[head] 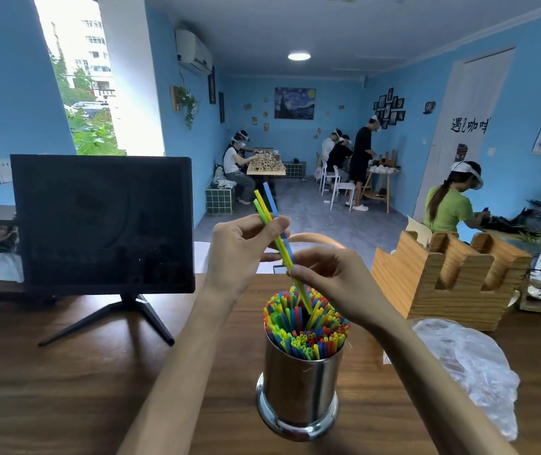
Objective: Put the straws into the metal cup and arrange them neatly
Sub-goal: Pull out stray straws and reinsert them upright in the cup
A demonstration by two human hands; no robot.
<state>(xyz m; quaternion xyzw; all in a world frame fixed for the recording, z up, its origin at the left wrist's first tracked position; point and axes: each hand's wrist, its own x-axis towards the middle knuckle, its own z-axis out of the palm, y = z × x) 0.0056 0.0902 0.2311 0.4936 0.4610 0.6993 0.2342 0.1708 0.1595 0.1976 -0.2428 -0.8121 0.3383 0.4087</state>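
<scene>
A shiny metal cup (298,385) stands upright on the wooden table, packed with several colourful straws (308,330) whose ends stick up above its rim. Above it, both hands grip a small bunch of straws (266,205), green, yellow and blue, tilted up to the left. My left hand (241,254) pinches the bunch near its middle. My right hand (331,277) pinches it lower down, and the lower ends of the bunch reach in among the straws in the cup.
A dark monitor (103,221) on a stand is at the left. A wooden cup holder (449,277) stands at the right, with a crumpled clear plastic bag (472,369) in front of it. Several people work at tables far behind.
</scene>
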